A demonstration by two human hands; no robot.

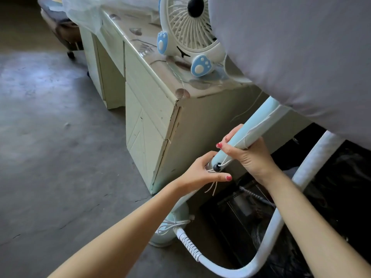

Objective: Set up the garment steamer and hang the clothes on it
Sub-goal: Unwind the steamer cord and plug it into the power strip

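A pale blue ironing-board piece (259, 121) of the garment steamer slants from upper right down to the centre, covered at its top by a white cloth (301, 57). My right hand (247, 155) grips its narrow lower end. My left hand (202, 173) pinches at the tip, where a black cord stopper (216, 167) and white drawstrings (212, 187) hang. The steamer's blue base (170, 227) stands on the floor below, and its white hose (281, 207) loops to the right.
A cream desk (152, 109) stands just left of the board, with a white and blue desk fan (190, 37) on top. Grey concrete floor (50, 137) spreads to the left. Dark plastic-covered things (331, 187) lie at lower right.
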